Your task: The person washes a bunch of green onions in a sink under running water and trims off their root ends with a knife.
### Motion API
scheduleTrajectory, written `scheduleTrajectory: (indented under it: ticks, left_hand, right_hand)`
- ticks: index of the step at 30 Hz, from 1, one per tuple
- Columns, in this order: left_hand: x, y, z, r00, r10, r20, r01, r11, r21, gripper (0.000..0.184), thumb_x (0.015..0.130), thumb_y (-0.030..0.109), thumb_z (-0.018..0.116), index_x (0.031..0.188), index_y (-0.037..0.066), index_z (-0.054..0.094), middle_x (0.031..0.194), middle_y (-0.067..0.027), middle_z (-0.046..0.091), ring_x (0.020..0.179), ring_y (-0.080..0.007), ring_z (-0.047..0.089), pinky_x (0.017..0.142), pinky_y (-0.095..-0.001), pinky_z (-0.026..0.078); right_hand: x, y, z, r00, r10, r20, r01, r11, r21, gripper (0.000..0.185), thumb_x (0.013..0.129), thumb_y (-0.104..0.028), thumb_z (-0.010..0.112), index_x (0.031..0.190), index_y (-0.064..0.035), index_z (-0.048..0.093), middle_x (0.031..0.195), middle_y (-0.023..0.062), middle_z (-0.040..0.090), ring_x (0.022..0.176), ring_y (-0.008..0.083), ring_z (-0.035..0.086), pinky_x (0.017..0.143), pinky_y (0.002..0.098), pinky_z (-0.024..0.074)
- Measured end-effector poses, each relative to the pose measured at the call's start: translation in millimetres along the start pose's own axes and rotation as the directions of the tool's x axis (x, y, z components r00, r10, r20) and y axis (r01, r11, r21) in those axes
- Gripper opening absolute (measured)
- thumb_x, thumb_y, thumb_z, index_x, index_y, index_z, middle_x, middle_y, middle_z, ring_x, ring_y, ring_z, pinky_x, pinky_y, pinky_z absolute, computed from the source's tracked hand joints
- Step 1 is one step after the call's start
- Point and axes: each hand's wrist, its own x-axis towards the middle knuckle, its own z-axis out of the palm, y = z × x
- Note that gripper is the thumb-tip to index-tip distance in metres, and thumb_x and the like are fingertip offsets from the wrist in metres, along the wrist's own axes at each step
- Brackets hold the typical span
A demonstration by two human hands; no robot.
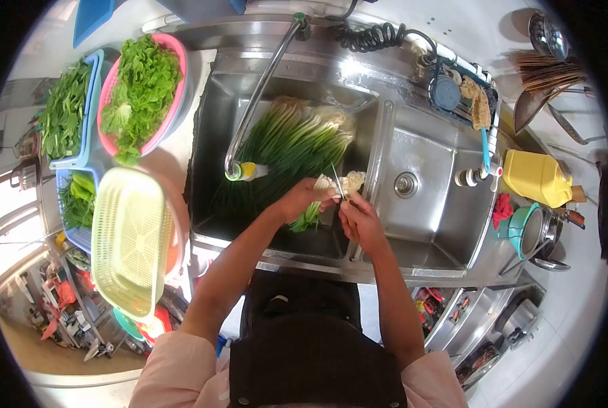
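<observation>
Since head cam is the only view, all of this is from there: both hands sit over the front right part of the left basin [223,102], near the divider [377,146]. Left hand [302,202] has its fingers closed on the left end of a pale vegetable [352,181]; right hand [359,219] is closed around a knife [338,178], handle mostly hidden by the fingers. Key relation: vegetable's long axis runs roughly left-right, blade points away from the person with a slight left lean, so the two cross near mid-length. Left hand has the gripped end; right hand sits just below the free end. Can't tell blade depth. Green leaves [308,217] show just below the left hand; can't confirm they join the pale part. Scallions [276,146] lie beyond the hands, white ends far side, tops toward the near left.
</observation>
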Motion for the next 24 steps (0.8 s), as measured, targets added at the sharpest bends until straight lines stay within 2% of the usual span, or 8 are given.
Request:
scheduleTrajectory:
  ticks: [3,6,9,15,18,21,24]
  left_hand:
    - [0.3,7.5,-6.8,0.998,-0.002,0.064,0.003,1.0,-0.007,0.03,0.096,0.032,0.064,0.089,0.003,0.067,0.072,0.0005,0.055,0.069,-0.0122,0.05,0.067,-0.029,0.041]
    - [3.9,7.7,-7.8,0.992,-0.032,0.125,0.022,0.996,0.084,0.031,0.096,0.033,0.066,0.092,0.003,0.07,0.072,0.0008,0.057,0.069,-0.0119,0.051,0.067,-0.029,0.042]
    - [4.2,12.3,-6.1,0.995,-0.025,0.101,0.01,0.989,0.144,0.029,0.096,0.032,0.065,0.086,0.005,0.067,0.069,0.001,0.053,0.067,-0.0112,0.048,0.065,-0.0286,0.038]
    - [5.8,8.8,-9.5,0.992,-0.058,0.109,0.026,0.962,0.273,0.032,0.096,0.035,0.065,0.084,0.006,0.066,0.073,0.0029,0.057,0.07,-0.0091,0.051,0.065,-0.0285,0.042]
    - [4.8,4.0,-4.8,1.0,-0.015,0.002,0.014,0.955,0.297,0.031,0.097,0.034,0.065,0.085,0.005,0.067,0.075,0.0033,0.058,0.072,-0.0081,0.052,0.067,-0.0278,0.044]
    - [8.0,-2.6,-4.2,0.999,0.019,-0.037,-0.005,0.942,0.335,0.03,0.098,0.034,0.064,0.09,0.005,0.067,0.077,0.0036,0.059,0.073,-0.0077,0.053,0.069,-0.0269,0.045]
    - [16.6,-24.4,-10.3,0.965,0.201,-0.165,-0.139,0.935,0.326,0.03,0.096,0.033,0.065,0.094,0.003,0.066,0.075,0.0022,0.057,0.071,-0.0089,0.052,0.068,-0.0277,0.045]
  right_hand:
    - [-7.3,-6.0,2.8,0.999,0.032,-0.005,-0.032,0.999,0.024,0.021,0.101,-0.024,0.056,0.116,-0.0094,0.059,0.069,-0.0015,0.05,0.048,0.0069,0.044,0.043,0.022,0.0341]
    - [-1.5,-5.0,2.8,1.0,0.029,-0.01,-0.028,0.999,0.027,0.018,0.101,-0.025,0.056,0.109,-0.01,0.06,0.069,-0.0014,0.05,0.048,0.007,0.044,0.042,0.022,0.0346]
    - [2.7,-7.7,0.8,1.0,0.02,0.003,-0.02,0.999,0.035,0.017,0.101,-0.026,0.056,0.105,-0.0101,0.06,0.068,-0.0012,0.05,0.048,0.0072,0.044,0.042,0.022,0.0347]
    - [9.0,2.7,-3.3,0.997,0.066,-0.025,-0.063,0.992,0.114,0.018,0.101,-0.027,0.057,0.097,-0.0095,0.059,0.068,-0.0006,0.051,0.047,0.0079,0.046,0.04,0.0229,0.0348]
    - [6.0,5.2,-5.6,0.992,0.09,-0.085,-0.083,0.993,0.081,0.02,0.1,-0.027,0.058,0.092,-0.0097,0.058,0.068,-0.0004,0.052,0.047,0.0078,0.047,0.04,0.0228,0.0345]
    - [3.7,12.4,-14.7,0.981,0.086,-0.171,-0.089,0.996,-0.008,0.02,0.099,-0.026,0.058,0.087,-0.0098,0.057,0.067,-0.0007,0.052,0.047,0.0074,0.047,0.04,0.0228,0.0334]
    - [1.4,13.1,-18.3,0.973,0.017,-0.229,-0.054,0.986,-0.157,0.022,0.098,-0.024,0.06,0.083,-0.0087,0.055,0.066,-0.001,0.05,0.049,0.008,0.046,0.043,0.0248,0.0338]
